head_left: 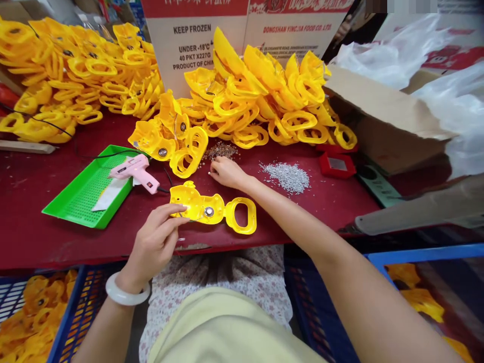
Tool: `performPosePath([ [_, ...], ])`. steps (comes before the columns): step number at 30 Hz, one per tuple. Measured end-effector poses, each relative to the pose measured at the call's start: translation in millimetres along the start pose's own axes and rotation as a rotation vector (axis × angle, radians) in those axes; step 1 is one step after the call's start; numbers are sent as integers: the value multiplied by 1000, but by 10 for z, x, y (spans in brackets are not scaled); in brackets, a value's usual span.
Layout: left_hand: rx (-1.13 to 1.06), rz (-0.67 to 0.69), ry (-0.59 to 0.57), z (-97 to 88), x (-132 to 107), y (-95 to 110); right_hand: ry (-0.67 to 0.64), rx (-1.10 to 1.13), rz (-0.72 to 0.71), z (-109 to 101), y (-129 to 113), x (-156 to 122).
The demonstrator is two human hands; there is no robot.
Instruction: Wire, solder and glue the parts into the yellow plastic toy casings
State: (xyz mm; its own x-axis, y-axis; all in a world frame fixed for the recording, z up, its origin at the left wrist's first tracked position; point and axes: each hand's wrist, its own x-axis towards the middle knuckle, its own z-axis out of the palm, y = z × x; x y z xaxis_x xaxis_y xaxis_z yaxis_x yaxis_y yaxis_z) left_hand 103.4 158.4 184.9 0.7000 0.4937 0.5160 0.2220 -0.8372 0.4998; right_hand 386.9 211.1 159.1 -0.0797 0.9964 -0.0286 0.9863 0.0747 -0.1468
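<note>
A yellow plastic toy shell (217,206) lies hollow side up near the table's front edge, with a round silver disc in its middle and an oval ring at its right end. Closed on the left end of this shell is my left hand (157,239). My right hand (227,172) reaches across to the edge of a pile of small brownish parts (223,150). Its fingers are drawn together, and what they pinch is too small to make out. To the right of that hand lies a heap of small silver pins (289,177).
A pink glue gun (138,171) rests on a green tray (79,201) at left. Yellow shells (242,101) are heaped at the back before a white carton (196,30). A red box (337,164) and a brown carton (385,121) stand right. Blue crates (427,254) flank my lap.
</note>
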Motion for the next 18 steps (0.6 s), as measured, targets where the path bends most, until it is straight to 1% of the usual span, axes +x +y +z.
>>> performPosePath([
  [3, 25, 32, -19, -31, 68, -55, -11, -22, 88, -57, 79, -347],
  [6, 62, 72, -44, -46, 190, -105, -12, -50, 228, -98, 126, -591],
  [8, 103, 87, -66, -46, 291, -147, -15, -68, 306, -104, 134, -673],
  [10, 152, 92, -98, -30, 418, -207, -26, -89, 353, -114, 125, -713],
  [12, 186, 98, -136, 18, 585, -283, -38, -105, 366, -153, 106, -754],
  [14, 171, 93, -191, 114, 797, -359, -28, -111, 357, -223, 87, -845],
  [15, 163, 83, -236, 181, 917, -391, 12, -96, 350, -265, 84, -925],
  [16, 171, 64, -298, 260, 1040, -416, 79, -70, 347, -307, 89, -1034],
  [17, 193, 26, -375, 348, 1164, -433, 193, -15, 346, -344, 105, -1175],
  [18, 246, -4, -482, 440, 1281, -443, 325, 54, 342, -376, 135, -1345],
])
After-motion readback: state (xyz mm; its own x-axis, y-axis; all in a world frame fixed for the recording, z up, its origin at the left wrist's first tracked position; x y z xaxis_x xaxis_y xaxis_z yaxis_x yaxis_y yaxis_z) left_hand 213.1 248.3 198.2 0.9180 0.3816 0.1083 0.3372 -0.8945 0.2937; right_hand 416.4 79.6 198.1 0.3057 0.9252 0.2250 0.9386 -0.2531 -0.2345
